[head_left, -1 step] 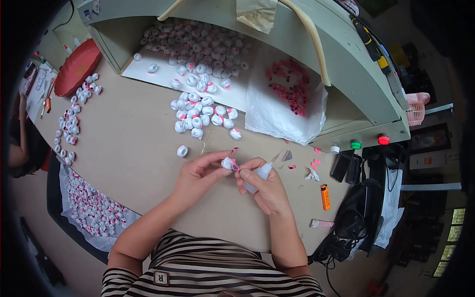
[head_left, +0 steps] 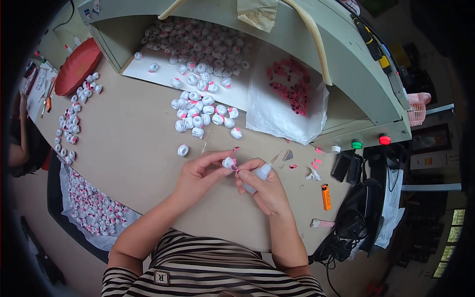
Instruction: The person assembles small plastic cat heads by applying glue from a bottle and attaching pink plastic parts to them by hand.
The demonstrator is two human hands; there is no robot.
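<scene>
My left hand (head_left: 198,175) pinches a small white ring-shaped piece with a pink part (head_left: 228,162) between thumb and fingertips, just above the tan tabletop. My right hand (head_left: 267,193) grips a small white squeeze bottle (head_left: 260,173) with a pointed nozzle aimed up and to the right. Its thumb and forefinger also touch the piece. Both hands meet at the table's middle. One loose white piece (head_left: 183,150) lies just left of my left hand.
A heap of white pieces (head_left: 203,115) lies beyond my hands, with more under the grey-green machine (head_left: 356,74). There is a clear bag of pink parts (head_left: 292,101), pink scraps (head_left: 315,162) and an orange lighter (head_left: 326,196) to the right. A red dish (head_left: 76,67) and a bag of pieces (head_left: 94,208) are on the left.
</scene>
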